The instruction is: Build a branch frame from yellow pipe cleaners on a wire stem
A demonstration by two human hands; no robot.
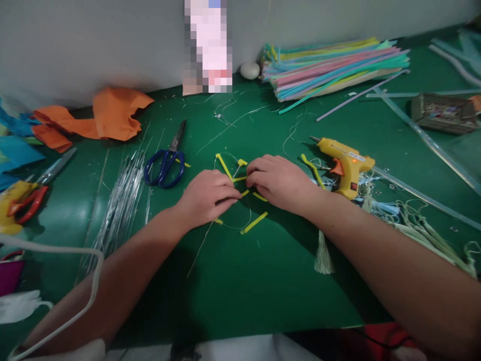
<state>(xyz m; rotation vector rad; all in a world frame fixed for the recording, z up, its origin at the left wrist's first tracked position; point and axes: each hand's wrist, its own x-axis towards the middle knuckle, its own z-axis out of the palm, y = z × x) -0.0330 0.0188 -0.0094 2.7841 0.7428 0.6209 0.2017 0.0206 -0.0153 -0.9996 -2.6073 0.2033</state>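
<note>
My left hand (pixel 208 196) and my right hand (pixel 280 181) meet at the middle of the green table (pixel 240 291), fingers curled and pinched together over short yellow straw pieces (pixel 224 165) threaded on thin wire. More yellow pieces (pixel 254 223) lie just in front of the hands on a wire loop. What exactly each fingertip grips is hidden by the fingers. A yellow glue gun (pixel 345 163) lies right of my right hand. Blue-handled scissors (pixel 167 163) lie left of my left hand.
A stack of coloured straws (pixel 330 65) lies at the back right, orange paper (pixel 112 113) at the back left, red-handled scissors (pixel 28 198) at far left. Silvery strips (pixel 120 205), a pale tassel (pixel 323 255), clear glue sticks (pixel 424 138) and a small box (pixel 443 113) lie around. A white cord (pixel 75 306) crosses front left.
</note>
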